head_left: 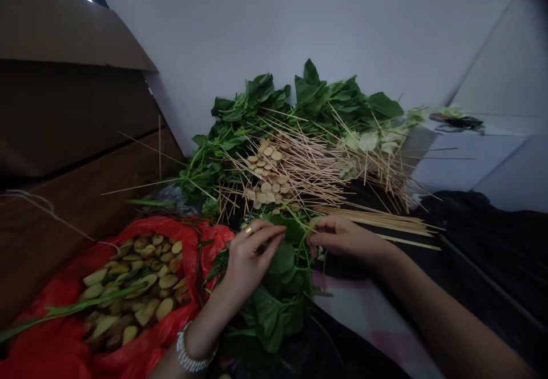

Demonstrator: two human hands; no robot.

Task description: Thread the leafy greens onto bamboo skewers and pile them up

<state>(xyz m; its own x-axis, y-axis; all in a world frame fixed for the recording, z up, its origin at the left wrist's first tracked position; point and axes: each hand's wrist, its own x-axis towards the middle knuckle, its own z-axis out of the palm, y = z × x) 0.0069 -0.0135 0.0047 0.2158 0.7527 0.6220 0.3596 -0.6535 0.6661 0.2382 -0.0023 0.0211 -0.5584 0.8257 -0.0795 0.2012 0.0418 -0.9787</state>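
Note:
My left hand, with a gold ring and a beaded bracelet, pinches a green leaf with closed fingers. My right hand grips the same bunch of leafy stems at its right side, fingers curled. More leaves hang below the hands over my lap. Just beyond the hands lies a spread of thin wooden skewers, some threaded with pale round slices.
A red plastic bag of yellowish sliced pieces sits at the left. A big heap of green leafy stems rests against the white wall. Brown cardboard boxes stand at the left. A white surface is at the right.

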